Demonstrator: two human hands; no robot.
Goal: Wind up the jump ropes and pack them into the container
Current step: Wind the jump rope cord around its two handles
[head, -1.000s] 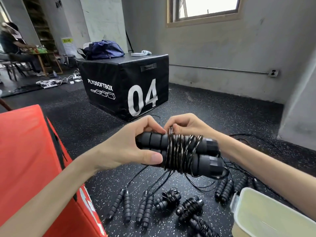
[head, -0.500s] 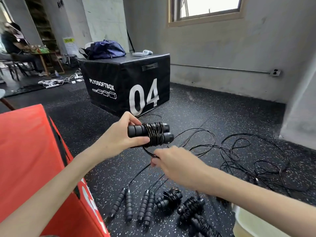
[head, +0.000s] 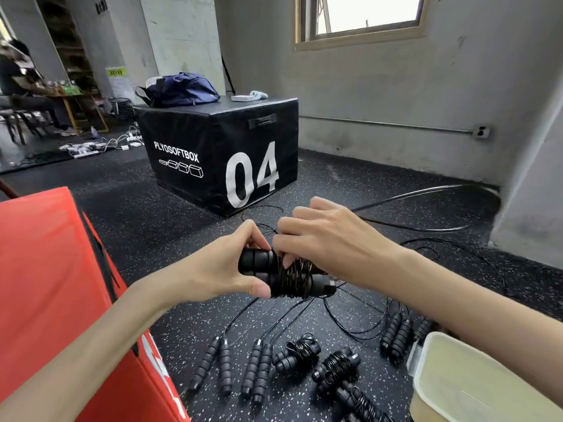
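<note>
My left hand (head: pixel 227 269) grips the two black foam handles (head: pixel 259 264) of a jump rope, held side by side in mid-air. A coil of thin black cord (head: pixel 294 280) is wrapped around them. My right hand (head: pixel 329 242) sits over the coil, fingers pinching the cord, which swings out in a wide blurred loop (head: pixel 457 208) to the right. On the floor lie several more ropes: unwound handle pairs (head: pixel 222 365) (head: pixel 257 368) (head: pixel 396 333) and wound bundles (head: pixel 297 354) (head: pixel 335 365). The pale translucent container (head: pixel 475 382) stands at the lower right.
A red foam box (head: pixel 54 293) fills the lower left. A black plyo box marked 04 (head: pixel 222 153) stands ahead with a blue bag (head: pixel 182 88) on top. Loose cord tangles (head: pixel 426 251) cover the speckled floor on the right. A seated person (head: pixel 18 77) is far left.
My right hand came up from below the handles and now rests over the coil, carrying the cord around. The free cord whips out to the right. The handles dropped slightly toward me.
</note>
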